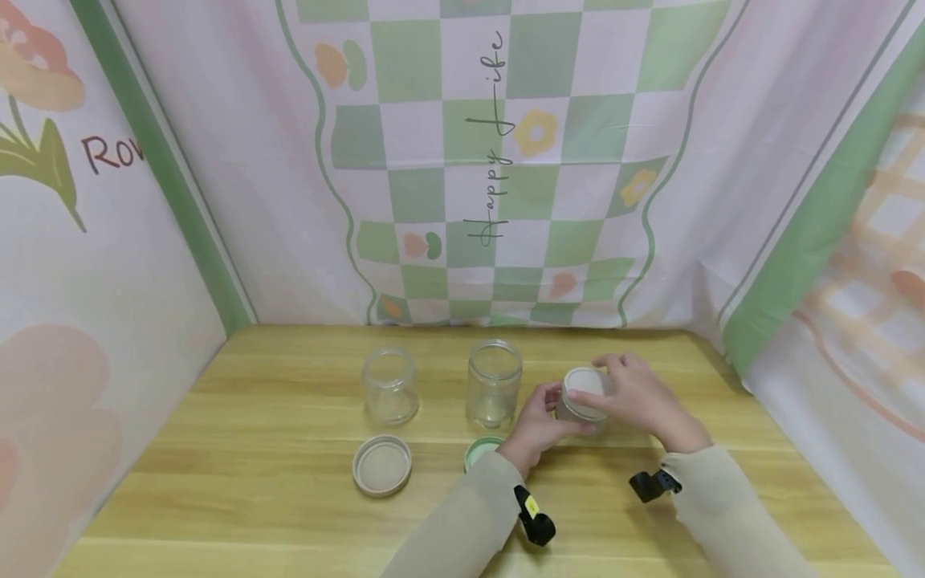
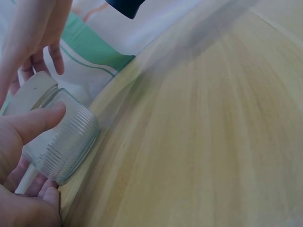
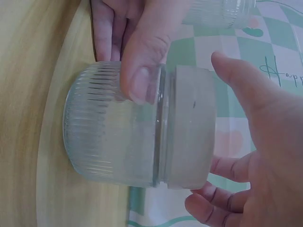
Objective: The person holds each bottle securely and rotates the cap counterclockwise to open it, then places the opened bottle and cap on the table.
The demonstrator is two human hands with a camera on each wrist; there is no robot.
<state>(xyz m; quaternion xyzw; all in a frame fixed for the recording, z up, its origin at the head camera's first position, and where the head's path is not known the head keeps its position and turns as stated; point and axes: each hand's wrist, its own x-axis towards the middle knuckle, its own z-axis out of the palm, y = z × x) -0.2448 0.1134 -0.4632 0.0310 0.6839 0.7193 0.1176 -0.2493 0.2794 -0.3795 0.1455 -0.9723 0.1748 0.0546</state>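
In the head view my left hand (image 1: 536, 425) grips a ribbed clear glass jar (image 3: 111, 127) at the right of the table, its thumb lying along the glass. A whitish lid (image 1: 582, 380) sits on the jar's mouth. Around that lid hovers my right hand (image 1: 643, 399), thumb and fingers spread to either side; the right wrist view shows the thumb tip apart from the rim and the lower fingers close by it. Whether those fingers touch the lid I cannot tell. The jar stands upright on the wood.
Two uncovered glass jars, a shorter one (image 1: 391, 387) and a taller one (image 1: 495, 384), stand to the left. A beige-rimmed lid (image 1: 382, 466) lies before the first. My left sleeve partly covers a green lid (image 1: 480, 449). Printed fabric (image 1: 477, 185) hangs behind the table (image 1: 275, 449).
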